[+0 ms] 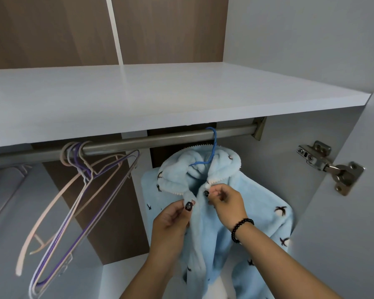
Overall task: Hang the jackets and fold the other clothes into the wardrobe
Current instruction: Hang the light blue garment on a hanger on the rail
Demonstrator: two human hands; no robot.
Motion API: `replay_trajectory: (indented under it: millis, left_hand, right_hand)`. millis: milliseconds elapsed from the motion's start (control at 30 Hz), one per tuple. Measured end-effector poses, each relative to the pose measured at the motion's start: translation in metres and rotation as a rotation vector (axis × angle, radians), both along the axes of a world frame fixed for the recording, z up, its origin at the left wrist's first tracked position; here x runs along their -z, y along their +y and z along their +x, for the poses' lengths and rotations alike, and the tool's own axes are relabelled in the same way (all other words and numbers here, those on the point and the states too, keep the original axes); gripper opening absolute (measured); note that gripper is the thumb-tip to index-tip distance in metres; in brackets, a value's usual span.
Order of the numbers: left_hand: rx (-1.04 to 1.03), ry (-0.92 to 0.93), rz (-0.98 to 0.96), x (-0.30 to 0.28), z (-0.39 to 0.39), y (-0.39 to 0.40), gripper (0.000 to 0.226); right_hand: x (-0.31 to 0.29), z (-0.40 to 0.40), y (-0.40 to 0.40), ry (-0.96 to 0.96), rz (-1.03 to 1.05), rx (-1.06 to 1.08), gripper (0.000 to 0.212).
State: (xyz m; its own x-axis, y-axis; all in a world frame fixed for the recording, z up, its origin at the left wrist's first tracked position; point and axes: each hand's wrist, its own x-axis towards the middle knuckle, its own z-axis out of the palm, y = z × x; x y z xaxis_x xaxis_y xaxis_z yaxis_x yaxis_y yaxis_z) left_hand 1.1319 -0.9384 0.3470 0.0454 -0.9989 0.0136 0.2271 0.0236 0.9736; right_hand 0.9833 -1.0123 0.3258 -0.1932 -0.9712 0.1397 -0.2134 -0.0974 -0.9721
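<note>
Head view, wardrobe interior. White shelf (160,100) spans the full width, brown back panels above it. Metal rail (160,140) runs just beneath the shelf. Light blue fleece jacket (257,216), dark bird pattern, hangs on a blue hanger (213,147) hooked over the rail toward the right; lower part drapes down past the frame edge. Bunch of empty wire hangers (73,201), pink and purple, hangs from the rail at left, tilted. Door hinge (330,167) on the right side panel. Both forearms reach up from below to the jacket's front opening. Left hand (173,221): thumb and fingers pinch the left placket edge. Right hand (227,201), beaded bracelet (241,229) at wrist: fingertips pinch the right edge just below the collar.
</note>
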Motion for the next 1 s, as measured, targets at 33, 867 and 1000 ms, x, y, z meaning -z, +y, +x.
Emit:
replay_trajectory:
  millis: [33,867,1000]
  left_hand:
    - [-0.006,-0.005,0.004,0.0,0.0,0.0,0.013]
    - [-0.081,-0.139,-0.076,-0.002,-0.003,-0.027,0.014]
    - [0.026,-0.081,-0.057,-0.005,-0.003,-0.026,0.022]
  right_hand:
    - [0.0,0.001,0.0,-0.002,-0.002,-0.008,0.022]
    - [-0.058,-0.015,0.028,0.093,0.01,-0.38,0.015]
    - [-0.057,-0.018,0.031,0.1,-0.001,-0.346,0.017]
